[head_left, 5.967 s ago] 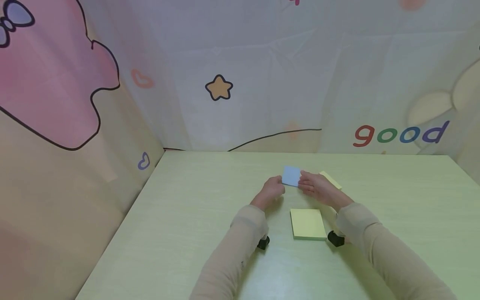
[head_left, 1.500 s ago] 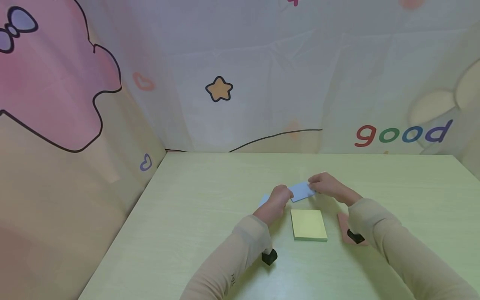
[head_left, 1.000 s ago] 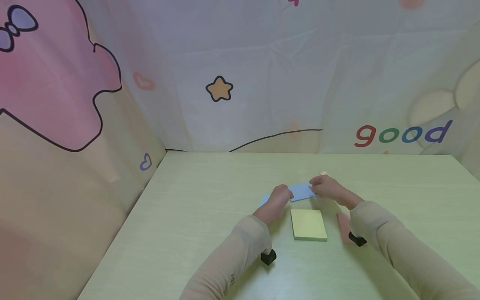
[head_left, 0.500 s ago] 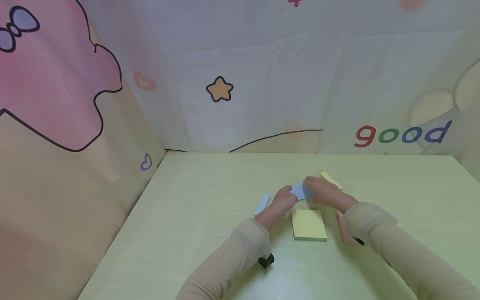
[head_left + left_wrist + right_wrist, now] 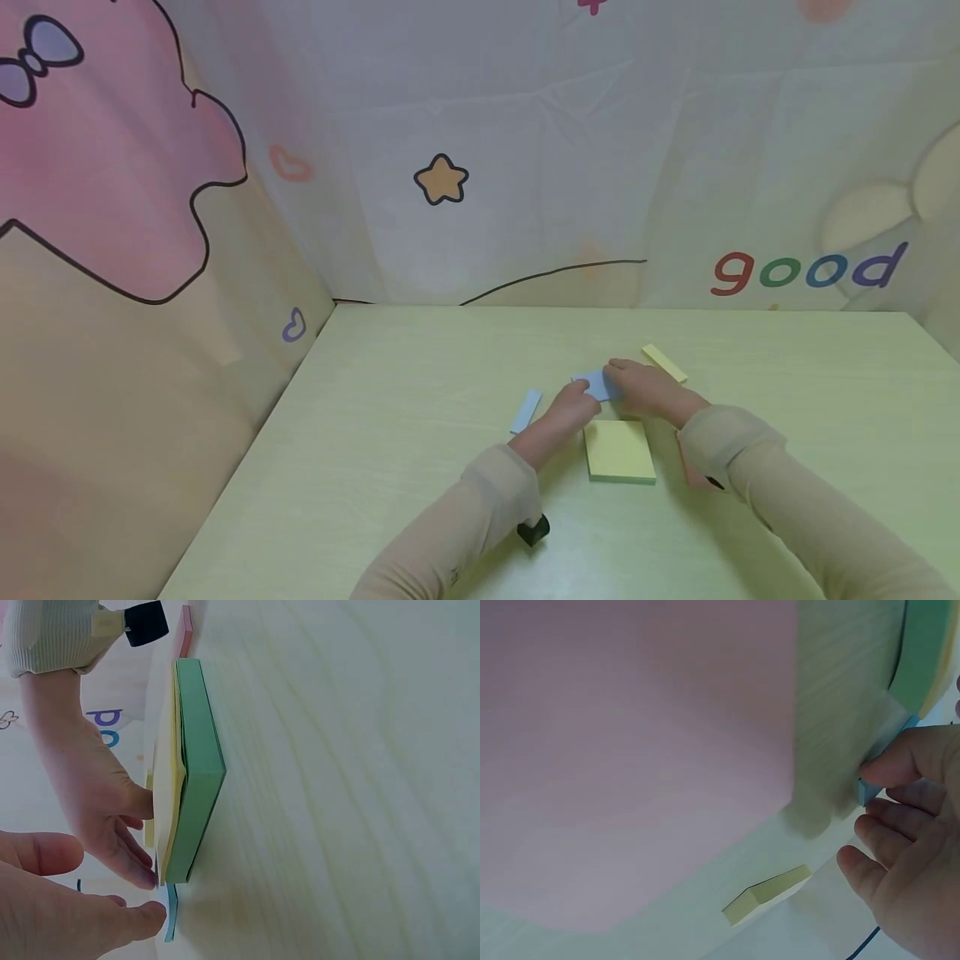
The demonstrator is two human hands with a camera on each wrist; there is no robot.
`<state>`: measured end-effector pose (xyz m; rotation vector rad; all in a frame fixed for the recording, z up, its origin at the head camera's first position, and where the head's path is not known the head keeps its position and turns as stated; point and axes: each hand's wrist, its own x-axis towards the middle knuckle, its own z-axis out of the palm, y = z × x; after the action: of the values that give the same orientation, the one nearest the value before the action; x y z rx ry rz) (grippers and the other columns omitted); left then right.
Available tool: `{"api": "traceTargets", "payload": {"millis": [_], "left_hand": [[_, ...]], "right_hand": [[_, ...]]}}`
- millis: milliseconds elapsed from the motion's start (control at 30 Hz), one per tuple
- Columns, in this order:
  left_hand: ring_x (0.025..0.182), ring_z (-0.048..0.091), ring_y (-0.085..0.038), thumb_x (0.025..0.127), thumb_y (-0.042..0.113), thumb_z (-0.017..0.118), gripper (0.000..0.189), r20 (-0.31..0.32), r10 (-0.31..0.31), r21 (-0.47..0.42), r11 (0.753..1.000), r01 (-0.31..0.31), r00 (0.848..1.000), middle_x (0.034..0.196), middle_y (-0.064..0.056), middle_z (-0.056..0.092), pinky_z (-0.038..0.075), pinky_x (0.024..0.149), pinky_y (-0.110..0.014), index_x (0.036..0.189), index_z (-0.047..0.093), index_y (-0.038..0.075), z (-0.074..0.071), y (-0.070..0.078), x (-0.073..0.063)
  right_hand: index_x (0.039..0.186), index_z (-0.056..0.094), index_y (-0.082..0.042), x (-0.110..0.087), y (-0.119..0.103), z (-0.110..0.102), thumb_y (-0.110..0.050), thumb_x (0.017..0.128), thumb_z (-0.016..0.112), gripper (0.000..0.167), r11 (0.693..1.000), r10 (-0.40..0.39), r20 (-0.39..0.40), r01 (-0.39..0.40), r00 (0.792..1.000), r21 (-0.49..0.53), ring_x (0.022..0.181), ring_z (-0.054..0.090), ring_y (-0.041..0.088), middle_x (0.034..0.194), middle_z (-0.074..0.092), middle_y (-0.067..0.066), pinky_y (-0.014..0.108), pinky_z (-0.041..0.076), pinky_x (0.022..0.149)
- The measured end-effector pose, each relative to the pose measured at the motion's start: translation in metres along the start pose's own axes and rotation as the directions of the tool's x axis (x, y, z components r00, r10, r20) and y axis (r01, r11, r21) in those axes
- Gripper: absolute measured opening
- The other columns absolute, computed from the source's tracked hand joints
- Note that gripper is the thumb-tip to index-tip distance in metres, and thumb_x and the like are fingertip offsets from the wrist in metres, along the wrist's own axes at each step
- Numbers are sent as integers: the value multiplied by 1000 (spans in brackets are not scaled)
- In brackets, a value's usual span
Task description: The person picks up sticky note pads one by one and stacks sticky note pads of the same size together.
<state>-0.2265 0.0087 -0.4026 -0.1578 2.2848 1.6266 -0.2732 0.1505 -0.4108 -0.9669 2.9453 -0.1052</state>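
Note:
In the head view, a blue sticky note pad [image 5: 594,385] lies between my hands near the table's middle. My left hand [image 5: 566,417] is at its front left; in the left wrist view a fingertip touches the pad's edge [image 5: 172,919] and the thumb stands apart above. From the right, my right hand [image 5: 645,388] holds the pad, its thumb [image 5: 892,766] against the edge in the right wrist view and its other fingers partly hidden. Just in front lies a thicker square sticky note pad [image 5: 618,450], yellow on top and green beneath.
A narrow light-blue pad [image 5: 527,411] lies left of the left hand. Behind the right hand is a narrow yellow pad [image 5: 664,363]. A pink pad [image 5: 693,468] is partly covered by the right sleeve. A printed cloth [image 5: 525,183] hangs behind the table.
The blue pad came nearer and turned since the first frame. Lately my right hand slid left over it; my left hand shifted right and slightly forward, uncovering the narrow light-blue pad.

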Motion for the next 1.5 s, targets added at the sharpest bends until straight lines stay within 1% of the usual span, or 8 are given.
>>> {"api": "traceTargets", "payload": {"millis": [233,467,767,867,900,1000,1233,1500], "left_hand": [[130,28,-31,77,2,46,57,15,18,8,1000,-18,1000,139,-15,35,25,106,-42,133,35,-1,-1,-2,-4],[130,28,-31,78,2,46,56,35,12,42,999,-13,999,139,-14,35,26,106,-43,133,36,0,-3,-4,-6],[129,29,-30,78,2,47,56,42,2,27,1000,-3,999,139,-13,35,28,104,-44,132,37,2,-4,-3,-11],[129,29,-31,78,1,46,56,61,8,18,1000,-9,998,140,-14,34,29,103,-44,133,36,1,-5,-5,-11],[129,30,-31,78,3,46,56,72,27,32,999,-29,997,139,-14,35,31,103,-44,132,37,1,-6,-8,-10],[129,29,-31,78,2,46,55,87,36,43,998,-40,996,138,-13,36,30,103,-43,132,37,1,-7,-11,-10],[131,26,-31,78,0,45,55,127,17,52,998,-24,992,139,-14,35,22,107,-43,132,36,-2,-12,-7,-22],[131,27,-31,77,0,46,56,140,2,125,992,-19,990,139,-14,36,23,107,-43,132,37,-1,-14,-8,-28]], "right_hand": [[115,49,7,0,-3,-1,-2,72,63,45,999,-22,-7,22,1000,-26,108,49,40,119,51,25,47,44,85],[99,52,1,1,-2,0,-2,71,66,32,997,-55,-42,53,998,-56,88,57,29,100,58,16,41,48,73],[92,54,0,4,1,3,-3,67,67,28,997,-45,-43,42,998,-62,70,51,18,83,55,8,35,47,64],[91,55,1,4,0,2,-2,66,68,28,998,-38,-39,35,999,-61,67,50,17,82,54,8,34,47,62],[90,56,1,4,1,2,-2,65,68,28,998,-37,-39,35,999,-60,66,49,17,82,54,9,34,47,61],[90,56,2,3,1,2,0,64,67,28,998,-24,-30,23,999,-50,64,49,17,83,53,9,33,47,59],[94,56,1,3,7,2,-2,64,68,32,1000,19,3,-18,1000,-23,70,50,18,88,55,11,34,48,64],[97,54,2,-5,13,-3,0,61,68,39,999,29,-28,-28,999,33,75,53,22,96,55,14,38,48,68]]}}
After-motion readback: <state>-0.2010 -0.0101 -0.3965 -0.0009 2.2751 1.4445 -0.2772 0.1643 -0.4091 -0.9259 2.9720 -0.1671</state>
